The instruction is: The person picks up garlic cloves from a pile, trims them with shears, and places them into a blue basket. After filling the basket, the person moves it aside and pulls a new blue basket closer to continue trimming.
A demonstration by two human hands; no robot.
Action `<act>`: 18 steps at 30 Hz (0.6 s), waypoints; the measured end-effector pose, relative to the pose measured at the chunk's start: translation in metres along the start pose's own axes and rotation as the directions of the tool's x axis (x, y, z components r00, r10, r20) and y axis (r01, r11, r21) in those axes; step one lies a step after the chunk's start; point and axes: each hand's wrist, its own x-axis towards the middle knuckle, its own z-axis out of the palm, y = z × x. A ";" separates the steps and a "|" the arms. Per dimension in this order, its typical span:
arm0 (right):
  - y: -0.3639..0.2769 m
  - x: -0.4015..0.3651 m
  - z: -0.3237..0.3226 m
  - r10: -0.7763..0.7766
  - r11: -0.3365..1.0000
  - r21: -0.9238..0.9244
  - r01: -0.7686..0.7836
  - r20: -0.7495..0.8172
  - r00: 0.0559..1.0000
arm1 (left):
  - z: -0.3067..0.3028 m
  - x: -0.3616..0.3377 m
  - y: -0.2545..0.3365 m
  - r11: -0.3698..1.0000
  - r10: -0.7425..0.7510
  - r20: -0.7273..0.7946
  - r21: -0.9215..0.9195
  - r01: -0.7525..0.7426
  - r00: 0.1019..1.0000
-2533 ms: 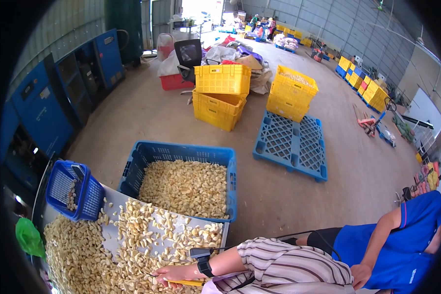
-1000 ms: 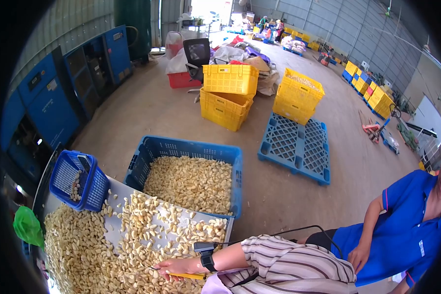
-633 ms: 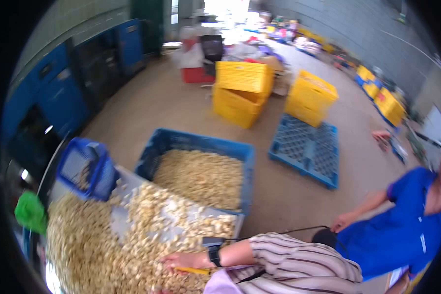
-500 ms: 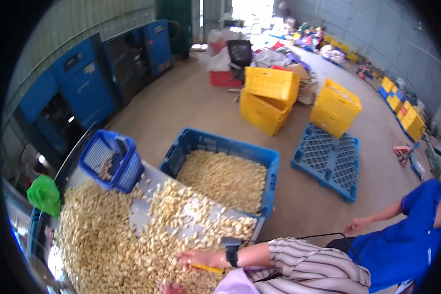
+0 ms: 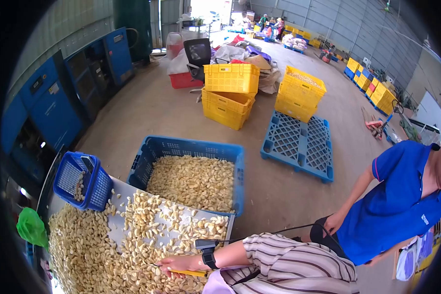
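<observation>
My right hand (image 5: 177, 264), with a dark band on its wrist, is closed around a slim yellow-handled tool (image 5: 193, 273). A thin dark tip seems to stick out past the fingers, too small to identify. The fingers touch a wide layer of pale, cashew-like kernels (image 5: 83, 245) spread over a light metal table (image 5: 116, 235). My left hand is out of the picture. Beyond the table edge, a big blue crate (image 5: 191, 145) holds more kernels. On the table's far side, a small blue basket (image 5: 99, 188) contains a few pieces.
A person in a blue shirt (image 5: 392, 196) is at the right. A blue pallet (image 5: 299, 147) bears stacked yellow crates (image 5: 299, 98); further yellow crates (image 5: 230, 78) stand beside it. Blue machine cabinets (image 5: 49, 108) line the left wall. A green bag (image 5: 32, 227) hangs near the table.
The view has turned, so most things sit further left. My left hand, partly visible at the bottom before, has left the picture. My right hand still holds the yellow-handled tool over the kernels.
</observation>
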 end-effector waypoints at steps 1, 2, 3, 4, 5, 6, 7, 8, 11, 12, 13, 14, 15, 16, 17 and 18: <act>-0.001 -0.001 0.000 0.005 1.000 -0.006 -0.005 -0.001 1.000 | 0.001 0.002 0.000 1.000 0.007 -0.008 0.003 -0.007 1.000; -0.002 -0.001 0.001 0.011 1.000 -0.011 -0.011 -0.002 1.000 | -0.002 0.002 0.000 1.000 0.005 -0.013 0.002 -0.005 1.000; -0.002 -0.002 0.001 0.012 1.000 -0.007 -0.012 -0.002 1.000 | -0.004 0.004 0.000 1.000 0.013 -0.017 0.004 -0.013 1.000; -0.002 -0.002 0.001 0.008 1.000 -0.014 -0.008 -0.004 1.000 | -0.007 0.005 0.000 1.000 0.016 -0.018 0.003 -0.016 1.000; -0.002 -0.002 0.001 0.005 1.000 -0.021 -0.005 -0.005 1.000 | -0.009 0.005 -0.001 1.000 0.019 -0.021 0.001 -0.019 1.000; -0.003 -0.002 0.002 0.007 1.000 -0.019 -0.007 -0.005 1.000 | -0.009 0.005 -0.001 0.999 0.032 -0.011 -0.003 -0.032 0.999; -0.004 -0.002 0.003 -0.006 1.000 -0.027 0.006 -0.007 1.000 | -0.008 0.005 -0.001 1.000 0.031 -0.014 -0.002 -0.031 0.999; -0.004 -0.003 0.004 -0.017 0.999 -0.033 0.017 -0.009 1.000 | -0.007 0.005 -0.002 0.999 0.040 -0.059 -0.009 -0.041 0.997; -0.005 -0.005 0.002 -0.055 0.992 -0.118 0.053 -0.007 0.998 | -0.009 0.010 -0.003 1.000 0.006 -0.040 -0.015 -0.007 0.999; -0.013 -0.014 0.007 -0.085 0.990 -0.113 0.084 -0.002 0.996 | -0.019 0.012 -0.002 1.000 -0.024 0.023 -0.018 0.025 0.999; -0.021 -0.025 0.012 -0.098 0.990 -0.098 0.100 0.029 0.995 | -0.044 0.032 -0.015 0.984 0.132 -0.123 -0.105 -0.145 0.984; -0.022 -0.030 0.011 -0.198 0.965 -0.159 0.209 0.083 0.977 | -0.039 0.021 -0.012 0.995 0.085 -0.052 -0.054 -0.088 0.995; -0.024 -0.026 0.012 -0.095 0.986 -0.126 0.110 0.120 0.988 | -0.025 0.013 -0.011 0.993 0.115 0.010 0.029 -0.115 0.993; -0.025 -0.026 0.011 -0.027 0.983 -0.180 0.047 0.113 0.993 | -0.011 0.007 -0.013 0.989 0.145 -0.050 -0.020 -0.146 0.988; -0.014 -0.018 0.012 -0.008 1.000 -0.022 0.010 0.115 0.993 | -0.006 0.003 -0.013 0.986 0.165 -0.130 -0.002 -0.167 0.978; -0.037 -0.029 0.021 0.030 0.990 -0.141 -0.017 0.089 0.996 | 0.002 0.004 -0.011 0.982 0.187 0.020 0.029 -0.188 0.982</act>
